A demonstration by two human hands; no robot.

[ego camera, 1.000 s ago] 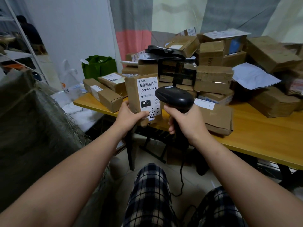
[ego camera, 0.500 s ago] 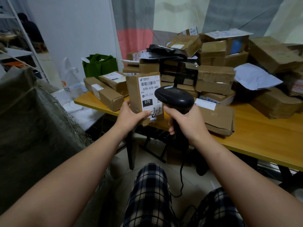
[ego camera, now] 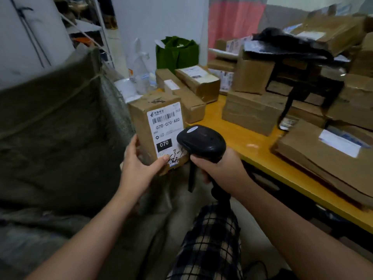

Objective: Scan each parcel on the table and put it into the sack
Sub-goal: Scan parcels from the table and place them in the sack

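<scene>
Off the table's [ego camera: 244,138] near edge, beside the sack [ego camera: 60,128]: my left hand [ego camera: 139,170] grips the labelled parcel [ego camera: 145,126] upright. My right hand [ego camera: 224,170] has its fingers wrapped round the scanner [ego camera: 201,142], whose head is just beside the label. Stacked boxes [ego camera: 252,110] crowd the yellow tabletop.

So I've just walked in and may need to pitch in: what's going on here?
A person is scanning parcels. The left hand grips a labelled box, and the right hand holds a black scanner close to its label. The box is held off the table, near the sack at the left. A pile of parcels sits on the table.
</scene>
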